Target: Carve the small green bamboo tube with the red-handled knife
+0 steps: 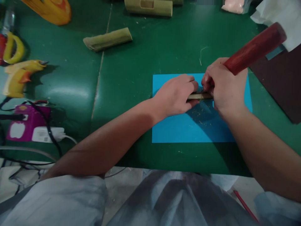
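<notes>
My left hand (177, 94) is closed on a thin bamboo strip (198, 96), held low over a blue sheet (169, 130). In my right hand (228, 86) is a tool with a thick dark red handle (256, 48), which points up to the right. The working end of that tool is hidden by my fingers, close to the strip's right end. Small pale shavings (202, 119) lie on the sheet below my hands.
On the green table (127, 81) lie a cut bamboo piece (108, 39) and a notched bamboo tube (150, 8). To the left are a yellow glue gun (21, 77), yellow-handled scissors (14, 48) and a purple power block (28, 122) with cables. A dark brown board (279, 78) is at right.
</notes>
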A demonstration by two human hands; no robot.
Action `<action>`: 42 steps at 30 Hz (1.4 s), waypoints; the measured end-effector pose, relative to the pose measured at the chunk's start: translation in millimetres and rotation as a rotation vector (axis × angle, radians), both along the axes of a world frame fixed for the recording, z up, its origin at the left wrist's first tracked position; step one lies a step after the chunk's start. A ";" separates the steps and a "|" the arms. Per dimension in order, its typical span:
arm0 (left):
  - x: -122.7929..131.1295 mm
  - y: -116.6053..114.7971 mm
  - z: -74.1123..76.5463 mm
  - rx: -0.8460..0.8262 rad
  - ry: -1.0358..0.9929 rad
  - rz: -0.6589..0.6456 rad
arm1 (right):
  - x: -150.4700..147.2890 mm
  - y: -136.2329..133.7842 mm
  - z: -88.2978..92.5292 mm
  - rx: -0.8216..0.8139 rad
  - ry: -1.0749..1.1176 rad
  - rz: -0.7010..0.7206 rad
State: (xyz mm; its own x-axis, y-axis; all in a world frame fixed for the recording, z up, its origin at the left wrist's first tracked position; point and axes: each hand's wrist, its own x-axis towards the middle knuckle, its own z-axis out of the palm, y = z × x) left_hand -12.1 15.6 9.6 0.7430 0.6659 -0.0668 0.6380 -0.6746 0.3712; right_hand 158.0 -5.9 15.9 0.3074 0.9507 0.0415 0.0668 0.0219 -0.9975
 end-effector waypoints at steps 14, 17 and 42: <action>0.9 -0.5 1.4 -0.001 -0.001 0.020 | -0.3 3.9 -3.4 -0.014 0.001 0.005; 1.1 -0.7 2.3 0.005 -0.002 0.018 | 0.4 5.0 -5.1 0.017 0.015 0.011; 8.7 -7.4 13.4 0.012 0.103 -0.001 | 1.9 -5.3 1.1 -0.036 0.000 -0.008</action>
State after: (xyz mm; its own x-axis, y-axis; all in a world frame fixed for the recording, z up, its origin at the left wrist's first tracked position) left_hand -3.4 8.1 23.0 0.7333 0.6665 -0.1348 0.6717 -0.6793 0.2955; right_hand 159.9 -11.2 17.0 0.3153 0.9490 0.0074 0.0668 -0.0144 -0.9977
